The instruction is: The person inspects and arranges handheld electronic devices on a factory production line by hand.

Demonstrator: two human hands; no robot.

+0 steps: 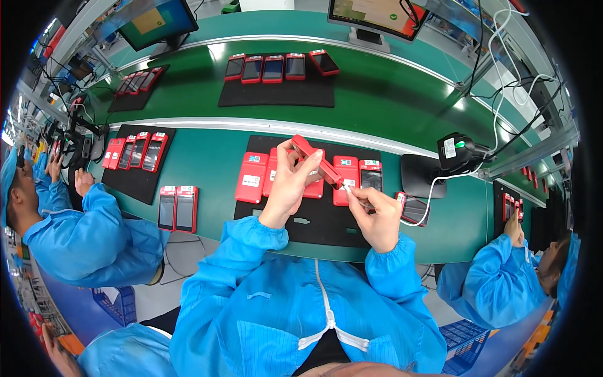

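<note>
My left hand (290,185) is closed around a red handheld terminal (326,168), which it holds tilted on its narrow side above the black mat (326,227). At the terminal's lower right end, my right hand (377,217) pinches a small whitish plug-like tip (345,186). A white cable (429,204) runs toward that hand from the right; whether it joins the tip is hidden by the fingers. Under and beside my hands lie several more red terminals, including a face-down one (251,178) at the left and one with its screen up (371,176) at the right.
A black scanner (457,151) with a green light stands at the right, and another terminal (414,210) lies by it. Two terminals (176,208) sit left. Beyond the rail, a mat (276,94) holds several more. Co-workers in blue sit left (94,232) and right (496,276).
</note>
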